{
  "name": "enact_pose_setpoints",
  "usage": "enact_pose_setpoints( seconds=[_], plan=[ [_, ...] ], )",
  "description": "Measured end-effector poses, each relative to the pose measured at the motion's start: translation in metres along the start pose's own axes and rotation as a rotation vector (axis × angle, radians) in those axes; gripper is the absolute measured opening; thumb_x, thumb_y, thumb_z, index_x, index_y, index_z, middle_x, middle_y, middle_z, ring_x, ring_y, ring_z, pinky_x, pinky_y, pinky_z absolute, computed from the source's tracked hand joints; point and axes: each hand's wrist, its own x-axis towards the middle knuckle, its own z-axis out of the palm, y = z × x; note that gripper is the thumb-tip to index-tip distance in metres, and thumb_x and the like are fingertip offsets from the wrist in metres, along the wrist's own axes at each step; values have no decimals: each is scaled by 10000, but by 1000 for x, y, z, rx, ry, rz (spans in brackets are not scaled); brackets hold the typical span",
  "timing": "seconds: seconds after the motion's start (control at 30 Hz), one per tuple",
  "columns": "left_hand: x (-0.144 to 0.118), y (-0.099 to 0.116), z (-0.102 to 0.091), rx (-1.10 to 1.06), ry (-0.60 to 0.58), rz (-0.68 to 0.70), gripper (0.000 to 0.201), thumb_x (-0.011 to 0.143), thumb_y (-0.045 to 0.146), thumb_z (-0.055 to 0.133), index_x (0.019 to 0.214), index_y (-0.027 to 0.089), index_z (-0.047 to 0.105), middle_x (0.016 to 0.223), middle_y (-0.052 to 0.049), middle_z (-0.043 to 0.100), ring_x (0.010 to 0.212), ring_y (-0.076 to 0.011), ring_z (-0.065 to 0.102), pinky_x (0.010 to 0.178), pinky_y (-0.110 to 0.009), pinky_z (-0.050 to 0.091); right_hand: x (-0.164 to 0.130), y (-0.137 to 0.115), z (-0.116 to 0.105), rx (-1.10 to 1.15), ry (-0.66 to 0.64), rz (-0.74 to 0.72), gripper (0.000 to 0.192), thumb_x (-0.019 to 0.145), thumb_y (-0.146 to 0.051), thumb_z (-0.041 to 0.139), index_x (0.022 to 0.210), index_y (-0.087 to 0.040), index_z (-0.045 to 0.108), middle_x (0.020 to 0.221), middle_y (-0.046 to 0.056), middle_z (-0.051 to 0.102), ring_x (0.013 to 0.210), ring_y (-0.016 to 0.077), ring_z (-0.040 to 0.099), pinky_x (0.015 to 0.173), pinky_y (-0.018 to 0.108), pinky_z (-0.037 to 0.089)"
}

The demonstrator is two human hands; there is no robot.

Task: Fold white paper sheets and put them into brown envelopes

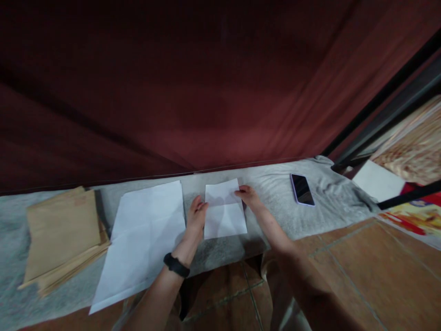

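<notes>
A small white sheet of paper [225, 215] with a crease across its middle lies on the grey cloth in front of me. My left hand [197, 215], with a black band on its wrist, is at the sheet's left edge, thumb against the paper and fingers curled. At the upper right edge, my right hand [249, 196] pinches the same sheet between thumb and fingers. Left of my left hand lies a stack of larger white paper sheets [146, 234], its lower end reaching past the cloth's front edge.
A pile of brown paper envelopes [64, 225] rests at the far left. To the right lies a phone [302, 189] in a purple case. Grey cloth [272, 202] covers the bench. A dark red curtain [206, 92] hangs behind; tiled floor [372, 262] shows in front.
</notes>
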Motion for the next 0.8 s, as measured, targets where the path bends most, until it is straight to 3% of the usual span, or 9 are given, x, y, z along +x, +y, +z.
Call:
enact_pose_setpoints(
  seconds=[0.1, 0.17, 0.27, 0.33, 0.43, 0.53, 0.67, 0.8],
  plan=[
    [7, 23, 0, -196, 0, -106, 244, 954, 308, 590, 1163, 199, 650, 1217, -104, 704, 1175, -211, 659, 1018, -346, 501, -1, -23, -11, 208, -14, -108, 174, 792, -382, 645, 805, -211, 613, 711, -21, 656, 654, 157, 602, 628, 258, 459],
    [11, 39, -3, -310, -65, -165, 388, 1036, 468, 411, 1138, 186, 657, 1167, -121, 718, 1132, -207, 677, 978, -341, 524, -6, -44, -22, 413, 53, -317, 227, 803, -439, 675, 812, -227, 594, 745, -29, 651, 689, 152, 596, 682, 264, 479],
    [14, 57, -8, -408, -151, -153, 585, 1051, 565, 254, 1071, 169, 685, 1147, -133, 723, 1138, -205, 673, 935, -318, 544, -21, -72, -30, 544, 145, -601, 190, 865, -421, 687, 898, -259, 592, 910, -17, 700, 912, 169, 648, 884, 295, 499],
    [13, 63, -11, -458, -175, -145, 617, 1048, 578, 226, 1007, 172, 689, 1128, -132, 722, 1129, -214, 675, 914, -333, 559, -30, -77, -29, 515, 79, -667, 147, 909, -396, 658, 960, -267, 612, 1064, 12, 726, 1124, 188, 634, 1056, 352, 446],
    [12, 65, -14, -509, -205, -169, 621, 1038, 599, 234, 975, 177, 685, 1068, -123, 721, 1047, -227, 697, 877, -374, 582, -40, -58, -21, 412, 34, -617, 145, 935, -405, 623, 985, -269, 625, 1196, 39, 717, 1268, 210, 578, 1162, 417, 369],
    [11, 62, -16, -461, -229, -256, 555, 1027, 580, 320, 1064, 166, 687, 1011, -114, 725, 875, -212, 711, 764, -354, 592, -45, -20, -17, 324, -47, -536, 102, 911, -356, 622, 888, -257, 621, 1157, 49, 735, 1313, 243, 561, 1168, 456, 365],
    [11, 48, -21, -287, -231, -334, 387, 908, 346, 647, 1255, 175, 630, 922, -71, 738, 685, -171, 683, 639, -279, 548, -57, 15, -21, 141, -256, -512, 141, 929, -245, 529, 874, -244, 658, 1087, 50, 742, 1186, 238, 637, 1056, 420, 467],
    [10, 23, -22, -51, -147, -132, 855, 679, 41, 741, 1478, 224, 499, 865, -6, 741, 694, -168, 688, 657, -257, 538, -73, 18, -22, -135, -385, -564, 202, 933, -178, 536, 929, -247, 726, 985, 33, 752, 1031, 216, 675, 1002, 380, 492]
  ],
)
